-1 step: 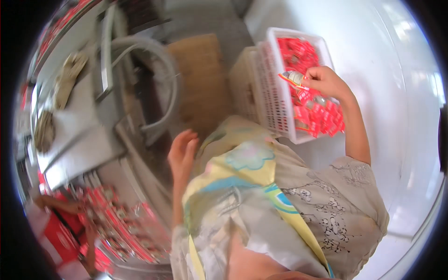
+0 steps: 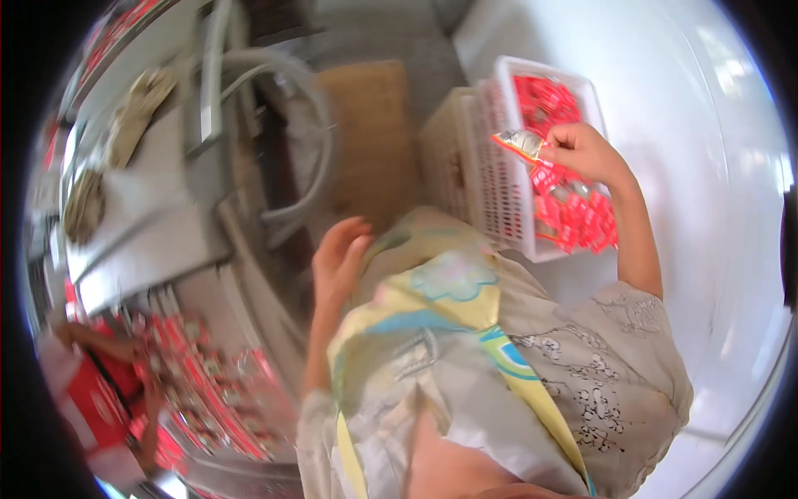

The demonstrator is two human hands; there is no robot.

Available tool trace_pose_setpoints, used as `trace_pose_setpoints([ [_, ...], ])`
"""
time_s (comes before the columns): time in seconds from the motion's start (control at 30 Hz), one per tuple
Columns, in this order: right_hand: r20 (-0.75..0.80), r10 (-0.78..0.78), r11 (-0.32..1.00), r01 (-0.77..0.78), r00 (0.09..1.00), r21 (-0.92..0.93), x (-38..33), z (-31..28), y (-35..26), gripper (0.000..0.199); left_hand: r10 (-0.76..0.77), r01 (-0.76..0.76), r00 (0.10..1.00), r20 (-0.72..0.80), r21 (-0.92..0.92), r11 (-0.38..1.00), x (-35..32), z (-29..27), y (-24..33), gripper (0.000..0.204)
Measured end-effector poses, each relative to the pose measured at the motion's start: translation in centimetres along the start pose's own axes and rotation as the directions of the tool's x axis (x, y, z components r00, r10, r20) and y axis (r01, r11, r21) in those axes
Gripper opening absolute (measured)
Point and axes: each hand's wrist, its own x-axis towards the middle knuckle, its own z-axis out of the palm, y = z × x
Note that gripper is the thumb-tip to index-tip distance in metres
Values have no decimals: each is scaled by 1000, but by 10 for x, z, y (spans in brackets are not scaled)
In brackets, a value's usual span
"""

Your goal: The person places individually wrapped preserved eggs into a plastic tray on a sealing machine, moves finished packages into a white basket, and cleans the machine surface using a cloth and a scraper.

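Observation:
My right hand pinches a small packet between thumb and fingers. The packet is red-edged with a see-through part, and its free end points left. Hand and packet are over a white perforated plastic basket, which holds many red packets heaped together. My left hand hangs in front of my body, its fingers loosely bent and the thumb apart. Nothing shows in it, and it touches nothing that I can see. Some motion blur softens its outline.
Left of me stands a metal machine with a pale curved hose. Gloves lie on its light top. A brown board lies beyond my left hand. At lower left, a person in red is beside rows of red packets.
My right hand and the packet have shifted slightly left relative to the basket. The whole view has turned a little, and my left hand appears slightly higher and farther right.

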Motion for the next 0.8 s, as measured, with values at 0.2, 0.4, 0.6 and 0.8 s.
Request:
trace_pose_setpoints([
  [0.2,251,-531,824,562,809,-68,33,136,-172,18,-206,190,978,36,-569,800,-12,-15,42,42],
  [0.4,515,-657,734,621,550,275,55,293,-244,32,-109,-327,890,-443,-786,526,-74,-91,-1,32],
  [0.6,922,-142,958,284,359,36,63,397,-287,41,-94,-548,746,-660,-687,477,-141,-141,-26,32],
  [0.8,936,-221,975,48,274,216,75,459,-297,20,-335,-372,714,-615,-739,562,-173,-178,-25,36],
])
